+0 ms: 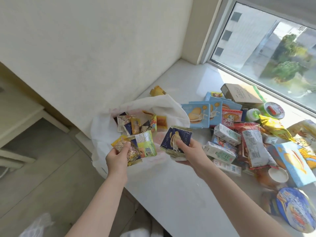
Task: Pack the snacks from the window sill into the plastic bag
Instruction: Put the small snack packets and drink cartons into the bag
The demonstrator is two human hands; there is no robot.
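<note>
An open white plastic bag (169, 106) lies at the left end of the window sill (171, 185), with several small snack packets inside. My left hand (118, 156) grips a bunch of small yellow and green snack packets (145, 144) over the bag's mouth. My right hand (189, 151) holds a stack of dark blue snack packets (171, 134) just right of the bag's opening. A heap of snacks (248, 134) covers the sill to the right: blue biscuit boxes (196, 115), small milk cartons (225, 134), wrapped bars and bags.
A cardboard box (242, 93) and a green-lidded cup (273, 108) stand near the window glass (273, 48). A yellow packet (157, 91) lies behind the bag by the wall. The sill's front edge drops to the floor (42, 177) on the left.
</note>
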